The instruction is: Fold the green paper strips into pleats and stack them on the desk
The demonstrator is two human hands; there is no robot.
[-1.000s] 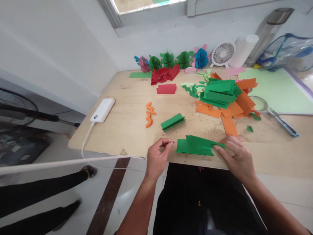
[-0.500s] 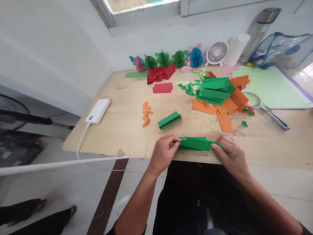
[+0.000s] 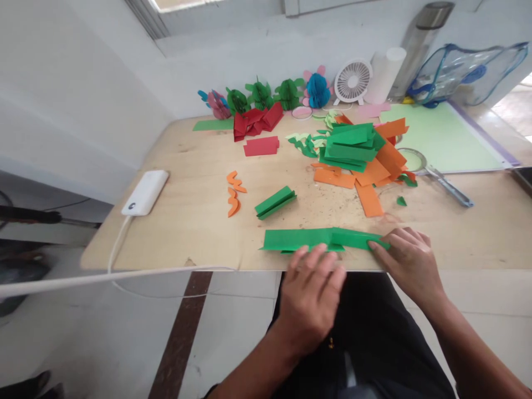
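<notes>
A long folded strip of green paper (image 3: pixel 297 238) lies along the front edge of the table, creased near its middle. My right hand (image 3: pixel 407 260) pinches its right end between thumb and fingers. Over the strip's lower edge, my left hand (image 3: pixel 313 288) has its fingers stretched out and slightly apart, holding nothing; I cannot tell whether the fingertips touch the paper. Just behind the strip sits a shorter folded green paper piece (image 3: pixel 275 202). Two wavy orange paper cutouts (image 3: pixel 234 194) lie to its left.
A pile of green paper pieces (image 3: pixel 349 147) rests on orange paper pieces (image 3: pixel 369 198), beside a magnifying glass (image 3: pixel 446 184). Red folded paper (image 3: pixel 257 122), paper figures (image 3: pixel 288 94) and a small fan (image 3: pixel 353 82) stand farther back. A white power bank (image 3: pixel 145 193) trails a cable at left.
My left hand has let go of the green paper's left end and moved right and nearer to me, fingers opening. The strip now extends longer, and my right hand has shifted right with its end.
</notes>
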